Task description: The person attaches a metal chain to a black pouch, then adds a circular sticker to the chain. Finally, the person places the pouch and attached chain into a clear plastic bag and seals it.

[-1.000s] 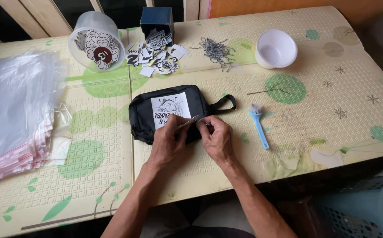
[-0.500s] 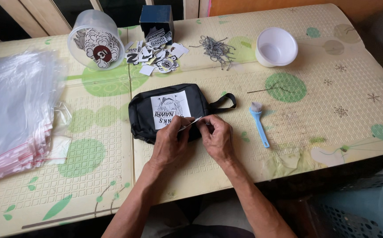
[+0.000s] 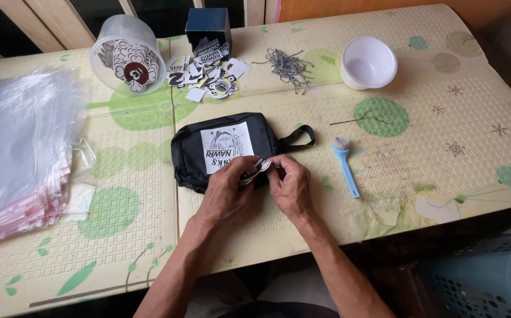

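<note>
I see a matt black cloth pouch (image 3: 226, 150) with a white paper label, glossy clear plastic bags (image 3: 17, 147) far left, a smooth white plastic bowl (image 3: 368, 62), and an embossed, dimpled counter (image 3: 443, 153) mat.

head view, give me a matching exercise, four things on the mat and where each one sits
Things:
1. black pouch
2. blue brush
3. white bowl
4. stack of clear plastic bags

Places:
A. far left of the mat
B. far side of the mat, right of the pile of metal hooks
C. under both hands
D. just right of the pouch strap

Pairs: 1-C, 2-D, 3-B, 4-A
</note>
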